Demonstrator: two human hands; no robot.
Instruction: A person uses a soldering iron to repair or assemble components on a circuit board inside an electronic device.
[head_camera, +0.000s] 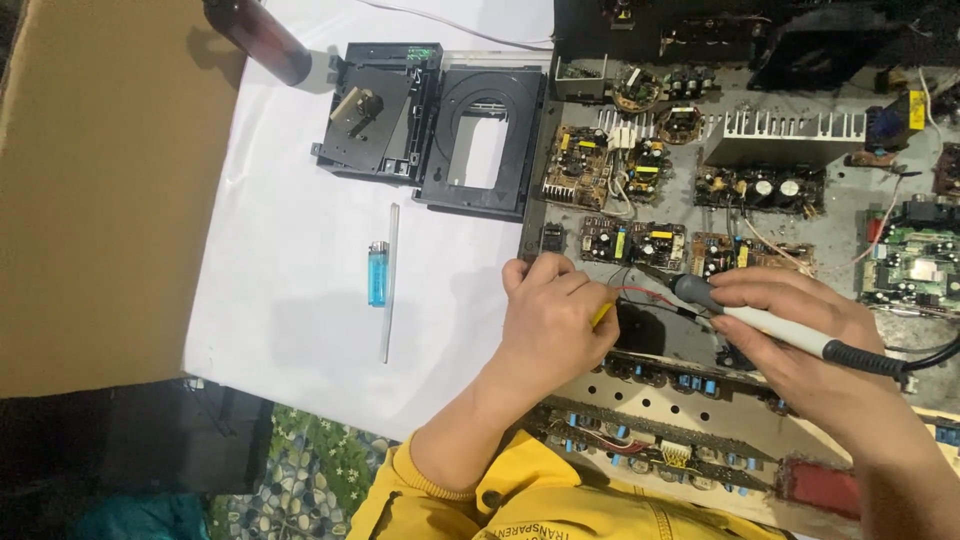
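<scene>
My left hand (550, 320) is closed around a small yellow-tipped piece with thin red and black wires (645, 295) running from it, resting at the left edge of an open electronics chassis (700, 340). My right hand (790, 325) grips a soldering iron (760, 320) with a white body and a grey front, its tip pointing left toward the small circuit boards (650, 243). A black cable (925, 360) leaves the iron's rear to the right. The spot where the tip meets the wires is partly hidden by my fingers.
On the white sheet (290, 300) lie a blue lighter (377, 273), a thin clear rod (388, 285) and a black disc-drive mechanism (435, 125). A brown bottle (260, 38) stands at the top left. A cardboard panel (100, 190) lies at left, and a finned heatsink (785, 135) sits among boards.
</scene>
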